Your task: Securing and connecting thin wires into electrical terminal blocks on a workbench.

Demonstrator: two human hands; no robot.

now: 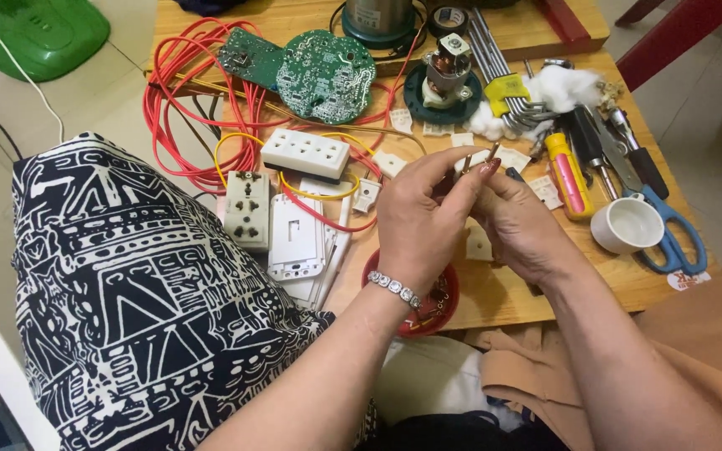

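Fingertips (pixel 471 177) of both the left hand (pixel 415 225) and right hand (pixel 521 230) pinching shut on bare copper wire ends (pixel 480 157), twisting apparently under way, sockets (pixel 304 153) lying unconnected well left of the fingers, red dish (pixel 444 302) below.

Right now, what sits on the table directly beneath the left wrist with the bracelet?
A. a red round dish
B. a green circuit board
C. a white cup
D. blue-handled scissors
A: the red round dish shows at the table's near edge just under the left hand and its bracelet, while the white cup, blue-handled scissors and green circuit board lie elsewhere.
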